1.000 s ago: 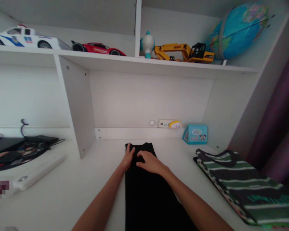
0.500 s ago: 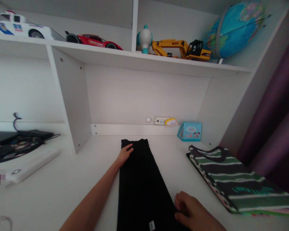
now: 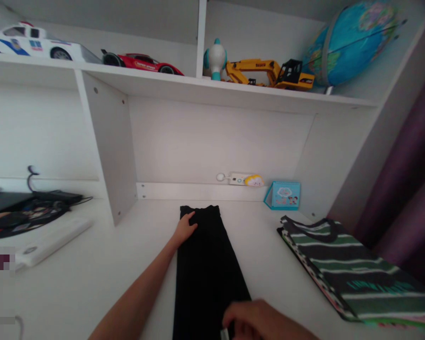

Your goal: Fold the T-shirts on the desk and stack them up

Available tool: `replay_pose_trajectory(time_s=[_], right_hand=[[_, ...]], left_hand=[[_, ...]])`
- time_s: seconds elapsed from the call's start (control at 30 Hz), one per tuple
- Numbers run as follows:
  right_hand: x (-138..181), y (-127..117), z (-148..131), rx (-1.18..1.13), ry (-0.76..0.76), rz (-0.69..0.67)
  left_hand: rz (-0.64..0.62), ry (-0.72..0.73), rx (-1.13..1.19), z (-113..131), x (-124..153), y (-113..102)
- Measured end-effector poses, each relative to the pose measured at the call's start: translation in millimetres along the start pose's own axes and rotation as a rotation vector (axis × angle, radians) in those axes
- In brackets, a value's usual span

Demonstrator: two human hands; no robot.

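Observation:
A black garment [image 3: 207, 264], long and narrow like folded trousers, lies flat on the white desk, its wavy short end towards the back wall. My left hand [image 3: 185, 230] rests on the far left corner of it, fingers stretched out over the cloth. Over the near part is my right hand [image 3: 253, 316], its fingers curled inward right beside a small white tag [image 3: 225, 334]. What those fingers may be pinching is hidden under the hand.
Striped folded shirts [image 3: 354, 269] lie in a stack at right. A small blue desk calendar [image 3: 285, 195] stands behind them, near a power strip [image 3: 238, 179]. To the left are a white elongated object [image 3: 53, 243] and a black tray-like item [image 3: 31, 215]. Toys and a globe [image 3: 354, 45] fill the shelf above.
My right hand has moved left from the garment's right edge onto its near part, beside the tag. My left hand stays on the far end. The view has shifted slightly.

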State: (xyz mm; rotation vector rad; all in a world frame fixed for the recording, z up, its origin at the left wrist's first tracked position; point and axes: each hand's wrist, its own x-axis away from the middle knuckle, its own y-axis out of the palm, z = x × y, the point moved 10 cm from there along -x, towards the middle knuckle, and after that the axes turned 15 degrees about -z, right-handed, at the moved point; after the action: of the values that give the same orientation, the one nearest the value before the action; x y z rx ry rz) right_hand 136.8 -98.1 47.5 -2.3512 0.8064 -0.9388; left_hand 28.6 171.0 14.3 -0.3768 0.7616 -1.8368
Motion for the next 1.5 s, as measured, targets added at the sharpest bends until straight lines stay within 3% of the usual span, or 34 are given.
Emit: replay_pose_trajectory(time_s=[0.1, 0.17, 0.3, 0.37, 0.47, 0.57, 0.63, 0.67, 0.7, 0.73, 0.8, 0.83, 0.97, 1.2, 1.3, 1.5], right_hand=[[8, -47, 0, 0.125, -0.015, 0.295], [-3, -57, 7, 0.273, 0.029, 0.354], [-34, -51, 12, 0.430, 0.042, 0.253], [-40, -53, 8, 0.463, 0.052, 0.236], [-45, -62, 5, 0.490, 0.063, 0.182], [-62, -68, 22, 0.303, -0.044, -0.094], [-78, -91, 44, 0.063, -0.119, -0.183], [-88, -115, 60, -0.029, -0.125, -0.113], [-95, -152, 82, -0.076, -0.071, 0.114], [-103, -180, 103, -0.085, -0.021, 0.255], [-119, -216, 136, -0.087, 0.070, 0.436], [-130, -225, 147, -0.085, 0.098, 0.454], [-170, -232, 169, -0.064, 0.155, 0.404], [-198, -245, 172, 0.089, 0.284, 0.267], [-199, -249, 168, 0.171, 0.343, 0.313], [-185, -236, 145, 0.301, 0.463, 0.561]], left_hand=[[0.031, -0.039, -0.087, 7, 8, -2], [0.088, -0.072, -0.161, 14, 16, -5], [0.168, -0.003, -0.511, 50, 29, 3], [0.095, 0.025, -0.622, 57, 28, 20], [-0.073, -0.020, -0.640, 43, 24, 42], [-0.155, -0.002, -0.644, 34, 23, 53], [-0.131, 0.006, -0.636, 34, 24, 51], [-0.109, 0.000, -0.620, 34, 24, 48], [-0.085, -0.013, -0.594, 34, 24, 45], [-0.060, -0.033, -0.561, 34, 23, 42], [0.006, -0.083, -0.488, 31, 22, 33], [0.049, -0.113, -0.451, 28, 22, 27], [0.188, -0.213, -0.324, 14, 24, 7], [0.248, -0.217, -0.288, 10, 25, -9], [0.232, -0.237, -0.315, 7, 24, -13], [0.241, -0.270, -0.310, -3, 24, -24]])
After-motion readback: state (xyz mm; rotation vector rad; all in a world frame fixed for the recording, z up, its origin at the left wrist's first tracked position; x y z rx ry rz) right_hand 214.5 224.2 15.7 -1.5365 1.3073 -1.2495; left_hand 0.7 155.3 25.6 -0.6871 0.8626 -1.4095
